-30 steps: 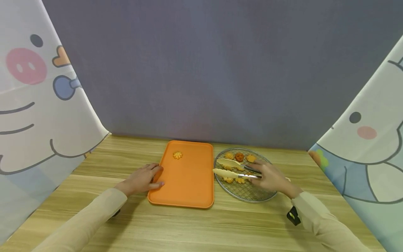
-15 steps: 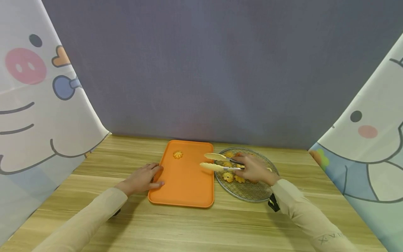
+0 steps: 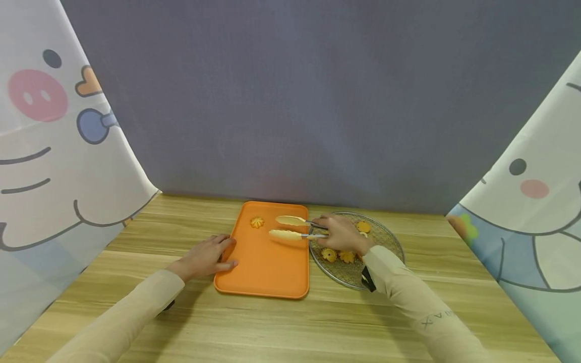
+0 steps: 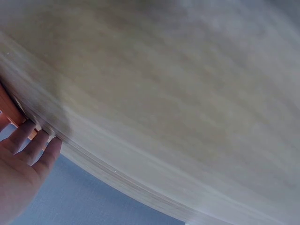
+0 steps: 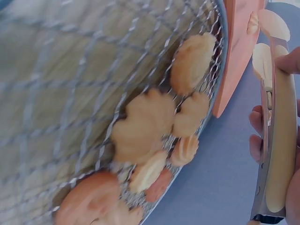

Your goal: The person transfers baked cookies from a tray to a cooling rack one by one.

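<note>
My right hand (image 3: 340,234) holds a pair of tongs (image 3: 288,235) with cream tips and metal arms. The tips stand apart over the right half of the orange tray (image 3: 268,275), and I see nothing between them. One ridged cookie (image 3: 256,222) lies near the tray's far left corner, left of the tips. My left hand (image 3: 204,258) rests at the tray's left rim, thumb over the edge, fingers only slightly bent. Beneath the right hand, a round wire-mesh tray (image 3: 345,276) carries several cookies (image 5: 145,126); the hand hides some in the head view.
The wooden table (image 3: 254,333) runs in front of both trays, which stand almost side by side. A grey cloth wall (image 3: 290,101) rises behind the table, and printed cartoon panels (image 3: 531,212) flank it left and right.
My right hand has moved left with the tongs, from above the wire-mesh tray to where the tips hang over the orange tray. The left hand and the cookie on the orange tray look unmoved.
</note>
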A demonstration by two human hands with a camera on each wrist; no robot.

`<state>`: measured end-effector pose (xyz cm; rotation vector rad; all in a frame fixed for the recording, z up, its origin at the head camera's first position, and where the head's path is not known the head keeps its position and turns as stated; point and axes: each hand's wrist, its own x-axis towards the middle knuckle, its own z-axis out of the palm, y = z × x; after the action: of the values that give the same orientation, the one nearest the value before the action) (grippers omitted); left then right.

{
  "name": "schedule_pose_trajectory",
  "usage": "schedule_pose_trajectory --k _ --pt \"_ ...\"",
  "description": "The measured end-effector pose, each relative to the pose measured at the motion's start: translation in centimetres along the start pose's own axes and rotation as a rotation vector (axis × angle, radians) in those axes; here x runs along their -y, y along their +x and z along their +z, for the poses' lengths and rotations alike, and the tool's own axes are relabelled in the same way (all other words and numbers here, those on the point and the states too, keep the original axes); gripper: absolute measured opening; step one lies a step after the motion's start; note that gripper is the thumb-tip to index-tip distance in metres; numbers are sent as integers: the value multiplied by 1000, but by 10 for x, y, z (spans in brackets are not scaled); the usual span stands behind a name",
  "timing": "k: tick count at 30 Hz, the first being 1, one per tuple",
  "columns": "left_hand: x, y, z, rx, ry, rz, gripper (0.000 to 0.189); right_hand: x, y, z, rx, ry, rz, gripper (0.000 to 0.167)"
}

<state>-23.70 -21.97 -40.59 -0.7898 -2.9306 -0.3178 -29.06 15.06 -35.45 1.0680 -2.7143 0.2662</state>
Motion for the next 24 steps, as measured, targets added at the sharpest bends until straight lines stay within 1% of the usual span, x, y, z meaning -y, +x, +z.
schedule_pose_trajectory --k 5,9,13,24 --pt "1 0 0 6 7 -7 63 9 13 1 49 53 21 47" --pt "0 0 -1 5 12 -5 63 13 21 4 64 34 51 47" --pt "-1 0 -1 -3 15 1 62 16 28 6 75 5 62 48" --pt "-2 -1 -3 14 13 -10 63 25 48 7 122 33 100 52"
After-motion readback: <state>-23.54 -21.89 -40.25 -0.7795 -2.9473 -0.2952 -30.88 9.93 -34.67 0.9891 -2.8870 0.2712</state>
